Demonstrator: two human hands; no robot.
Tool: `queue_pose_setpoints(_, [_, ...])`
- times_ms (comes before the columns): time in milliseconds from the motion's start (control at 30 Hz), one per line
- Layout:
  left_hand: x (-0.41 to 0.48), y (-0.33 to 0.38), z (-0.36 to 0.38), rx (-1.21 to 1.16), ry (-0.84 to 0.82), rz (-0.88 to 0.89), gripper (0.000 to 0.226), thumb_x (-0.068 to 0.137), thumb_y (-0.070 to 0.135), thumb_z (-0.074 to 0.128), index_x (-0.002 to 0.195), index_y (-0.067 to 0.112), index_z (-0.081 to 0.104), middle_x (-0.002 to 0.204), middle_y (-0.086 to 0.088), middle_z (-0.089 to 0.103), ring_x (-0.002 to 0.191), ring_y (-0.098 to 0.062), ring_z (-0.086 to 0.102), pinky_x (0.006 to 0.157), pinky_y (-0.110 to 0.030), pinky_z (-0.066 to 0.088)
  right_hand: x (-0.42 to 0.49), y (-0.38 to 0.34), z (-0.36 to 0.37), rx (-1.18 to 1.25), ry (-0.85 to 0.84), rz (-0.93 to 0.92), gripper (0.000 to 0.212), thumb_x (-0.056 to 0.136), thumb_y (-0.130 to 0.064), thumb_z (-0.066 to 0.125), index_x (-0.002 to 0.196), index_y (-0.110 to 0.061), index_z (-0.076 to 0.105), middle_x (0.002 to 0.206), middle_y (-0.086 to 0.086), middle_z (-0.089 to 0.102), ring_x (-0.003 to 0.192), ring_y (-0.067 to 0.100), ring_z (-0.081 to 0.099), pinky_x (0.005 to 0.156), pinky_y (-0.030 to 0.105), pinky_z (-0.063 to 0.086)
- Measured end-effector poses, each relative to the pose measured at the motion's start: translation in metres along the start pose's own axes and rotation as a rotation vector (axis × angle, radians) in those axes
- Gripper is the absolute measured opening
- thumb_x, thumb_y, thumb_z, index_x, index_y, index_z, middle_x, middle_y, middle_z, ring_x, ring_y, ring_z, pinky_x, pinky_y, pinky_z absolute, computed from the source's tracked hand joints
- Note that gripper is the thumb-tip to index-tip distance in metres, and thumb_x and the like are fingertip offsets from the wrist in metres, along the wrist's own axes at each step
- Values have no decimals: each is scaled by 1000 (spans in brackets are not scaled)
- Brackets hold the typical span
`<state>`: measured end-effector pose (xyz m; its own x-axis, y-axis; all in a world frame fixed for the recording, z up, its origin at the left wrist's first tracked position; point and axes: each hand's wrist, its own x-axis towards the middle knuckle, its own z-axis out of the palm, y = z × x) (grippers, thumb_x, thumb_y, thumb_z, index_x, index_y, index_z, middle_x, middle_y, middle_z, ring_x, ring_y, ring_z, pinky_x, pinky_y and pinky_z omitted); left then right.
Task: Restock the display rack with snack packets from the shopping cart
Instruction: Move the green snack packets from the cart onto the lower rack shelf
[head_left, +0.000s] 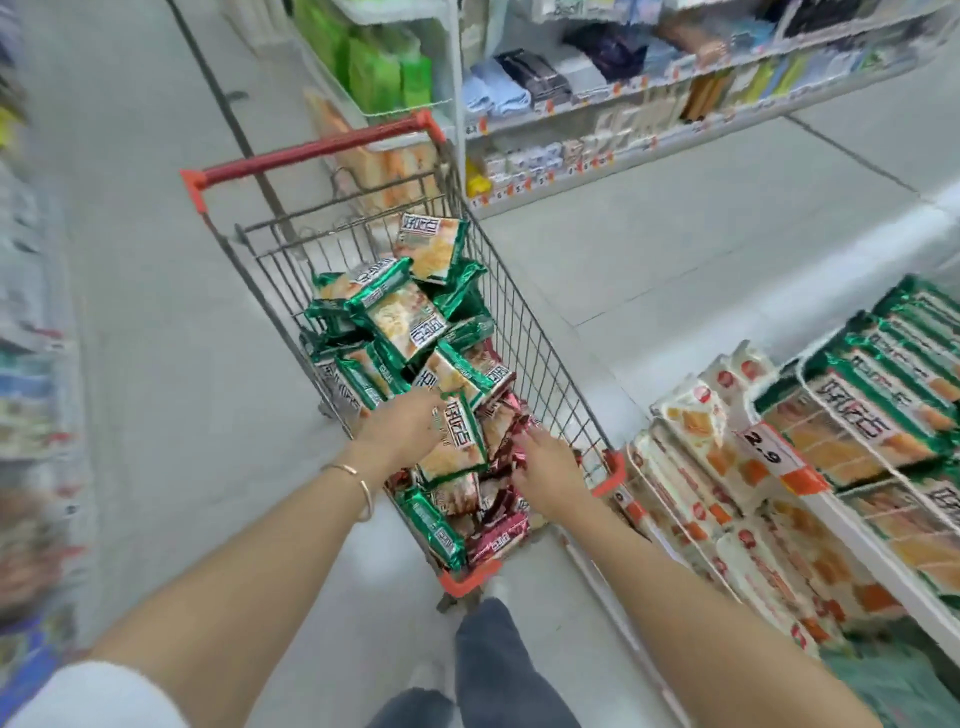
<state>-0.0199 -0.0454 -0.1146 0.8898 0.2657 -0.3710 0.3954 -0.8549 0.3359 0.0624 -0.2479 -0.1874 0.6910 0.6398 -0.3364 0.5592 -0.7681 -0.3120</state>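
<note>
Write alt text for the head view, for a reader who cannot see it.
Two bare hands reach into a wire shopping cart heaped with green and red snack packets: the left hand grips a green packet, the right hand reaches among red packets. A display rack of like packets stands to the right.

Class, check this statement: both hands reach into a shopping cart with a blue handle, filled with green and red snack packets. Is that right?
Not quite. The head view shows the handle is red, not blue. The rest holds: the left hand and right hand reach into the shopping cart, filled with green and red snack packets.
</note>
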Motion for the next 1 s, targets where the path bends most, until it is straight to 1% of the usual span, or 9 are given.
queue_pose_setpoints(100, [0, -18, -5, -125, 53, -135, 33, 97, 17, 57, 130, 18, 62, 134, -5, 58, 102, -25, 65, 87, -40, 56, 41, -15, 16, 265, -221, 104, 73, 97, -13, 59, 158, -13, 18, 147, 17, 47, 109, 24, 61, 78, 26, 55])
queue_pose_setpoints(200, [4, -34, -7, -295, 114, -231, 37, 94, 14, 61, 131, 19, 62, 142, -5, 55, 118, -25, 60, 100, -44, 50, 74, -28, 34, 591, -393, 294, 89, 98, -21, 61, 158, -8, -2, 160, 19, 25, 141, 36, 37, 110, 37, 39])
queue_pose_setpoints(300, [8, -45, -12, -419, 120, -284, 39, 93, 13, 59, 131, 22, 63, 142, -2, 54, 112, -25, 62, 94, -43, 53, 97, -33, 57, 491, -401, 307, 76, 98, -25, 61, 154, 0, 17, 149, 19, 43, 133, 37, 48, 111, 40, 41])
queue_pose_setpoints(433, [14, -57, -18, -548, 123, -349, 45, 93, 11, 56, 136, 21, 58, 142, -3, 55, 116, -30, 62, 96, -40, 52, 118, -21, 62, 357, -270, 286, 51, 91, -26, 71, 130, -1, 49, 115, 14, 64, 96, 25, 67, 80, 32, 59])
queue_pose_setpoints(533, [25, -58, -18, -679, 112, -377, 46, 95, 10, 56, 140, 16, 54, 149, 0, 48, 101, -31, 66, 90, -45, 56, 126, -8, 30, 232, -239, 105, 31, 95, -29, 66, 112, -6, 55, 92, 6, 62, 70, 15, 58, 56, 23, 44])
queue_pose_setpoints(667, [39, -48, -13, -704, 144, -376, 54, 97, 23, 63, 147, 13, 47, 151, -7, 47, 117, -23, 58, 103, -43, 49, 136, 8, -31, 295, -234, -147, 31, 95, -20, 65, 123, -7, 65, 116, 6, 69, 102, 21, 65, 92, 38, 53])
queue_pose_setpoints(767, [38, -38, -5, -755, -40, -353, 81, 90, 44, 69, 155, 13, 31, 157, -6, 39, 141, -29, 43, 114, -45, 37, 139, 5, -71, 503, -398, -206, 17, 93, -13, 68, 110, -13, 71, 96, -7, 75, 88, 7, 69, 87, 30, 54])
queue_pose_setpoints(867, [35, -34, 6, -947, -178, -310, 53, 85, 33, 78, 128, 14, 52, 121, -11, 69, 105, -33, 68, 95, -52, 53, 146, -17, -88, 552, -525, -256, 12, 93, -13, 67, 103, -14, 74, 91, -10, 75, 82, 3, 68, 76, 15, 49])
queue_pose_setpoints(1000, [25, -49, 7, -1152, 64, -525, 38, 77, 26, 85, 106, 19, 62, 97, 1, 75, 83, -14, 72, 79, -32, 59, 179, -24, -64, 686, -405, -66, 24, 99, -31, 60, 117, -17, 65, 120, 0, 67, 112, 18, 63, 86, 24, 48])
